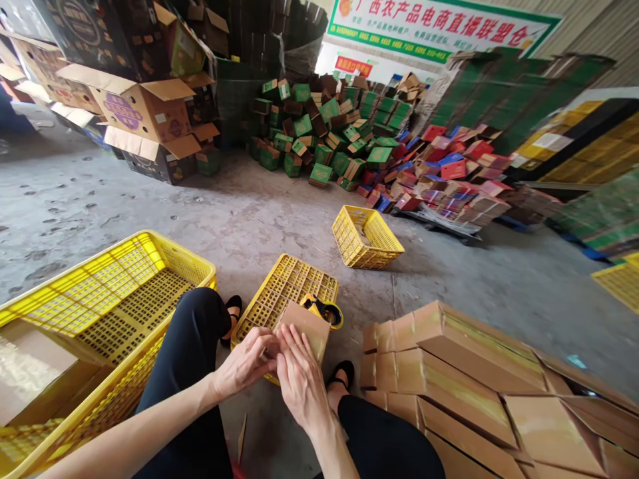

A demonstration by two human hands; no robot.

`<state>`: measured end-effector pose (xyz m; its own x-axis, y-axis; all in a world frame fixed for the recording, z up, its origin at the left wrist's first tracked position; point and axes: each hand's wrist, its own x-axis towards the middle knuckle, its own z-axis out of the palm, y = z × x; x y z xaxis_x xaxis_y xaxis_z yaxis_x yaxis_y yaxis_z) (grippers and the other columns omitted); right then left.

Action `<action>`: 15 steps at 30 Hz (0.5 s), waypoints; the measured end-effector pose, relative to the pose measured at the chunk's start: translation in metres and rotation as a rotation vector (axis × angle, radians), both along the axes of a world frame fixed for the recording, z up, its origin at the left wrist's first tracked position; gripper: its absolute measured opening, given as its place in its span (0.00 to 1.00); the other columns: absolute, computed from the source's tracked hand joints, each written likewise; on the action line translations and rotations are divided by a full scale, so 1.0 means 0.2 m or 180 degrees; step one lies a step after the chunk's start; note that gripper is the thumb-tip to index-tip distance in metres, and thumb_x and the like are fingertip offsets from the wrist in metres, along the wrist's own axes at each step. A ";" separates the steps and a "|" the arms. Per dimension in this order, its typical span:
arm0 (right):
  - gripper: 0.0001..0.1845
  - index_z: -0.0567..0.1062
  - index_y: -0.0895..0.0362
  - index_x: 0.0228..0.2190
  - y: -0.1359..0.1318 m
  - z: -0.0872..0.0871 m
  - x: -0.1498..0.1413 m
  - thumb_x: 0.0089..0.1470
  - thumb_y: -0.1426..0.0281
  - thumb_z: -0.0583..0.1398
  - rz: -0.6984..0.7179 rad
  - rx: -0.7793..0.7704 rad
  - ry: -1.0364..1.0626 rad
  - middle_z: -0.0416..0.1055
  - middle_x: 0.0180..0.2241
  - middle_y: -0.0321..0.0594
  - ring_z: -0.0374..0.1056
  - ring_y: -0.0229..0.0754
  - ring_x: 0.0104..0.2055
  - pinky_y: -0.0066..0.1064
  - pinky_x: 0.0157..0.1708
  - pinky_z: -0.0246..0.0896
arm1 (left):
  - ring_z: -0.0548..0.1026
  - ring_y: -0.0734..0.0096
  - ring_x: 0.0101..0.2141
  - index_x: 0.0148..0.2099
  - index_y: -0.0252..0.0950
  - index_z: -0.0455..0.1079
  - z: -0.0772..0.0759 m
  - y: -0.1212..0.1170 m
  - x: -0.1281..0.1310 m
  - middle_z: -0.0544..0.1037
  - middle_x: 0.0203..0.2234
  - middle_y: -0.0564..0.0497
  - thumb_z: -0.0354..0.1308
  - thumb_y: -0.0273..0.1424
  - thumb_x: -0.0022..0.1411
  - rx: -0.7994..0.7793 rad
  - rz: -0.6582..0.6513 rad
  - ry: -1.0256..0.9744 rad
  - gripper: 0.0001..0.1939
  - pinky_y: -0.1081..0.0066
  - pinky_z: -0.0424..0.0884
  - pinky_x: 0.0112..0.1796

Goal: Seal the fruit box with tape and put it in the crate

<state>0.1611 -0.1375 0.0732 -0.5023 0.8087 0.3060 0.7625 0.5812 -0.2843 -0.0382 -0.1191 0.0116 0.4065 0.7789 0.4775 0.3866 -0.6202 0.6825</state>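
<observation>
A small brown cardboard box (312, 326) rests on an overturned yellow plastic crate (284, 279) between my knees. My right hand (302, 382) lies flat on its top, fingers stretched out and close together. At the box's left edge, my left hand (248, 359) has curled fingers pinching the cardboard; the fingertips are partly hidden. A yellow tape dispenser (327, 311) sits on the crate just beyond the box, apart from both hands.
A large yellow crate (164, 249) on my left holds a cardboard box (34, 372). Flattened cartons (479, 346) are stacked on my right. Ahead stands a smaller yellow crate (367, 236), with heaps of green boxes (319, 174) and red boxes (453, 169) behind.
</observation>
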 end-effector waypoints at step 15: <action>0.37 0.53 0.54 0.74 -0.12 -0.06 0.27 0.71 0.61 0.57 -0.0513 0.0172 0.0031 0.61 0.71 0.50 0.60 0.58 0.71 0.50 0.63 0.71 | 0.57 0.46 0.72 0.79 0.36 0.43 0.16 0.07 0.16 0.59 0.72 0.36 0.61 0.39 0.68 0.0568 -0.0531 0.1509 0.45 0.46 0.56 0.69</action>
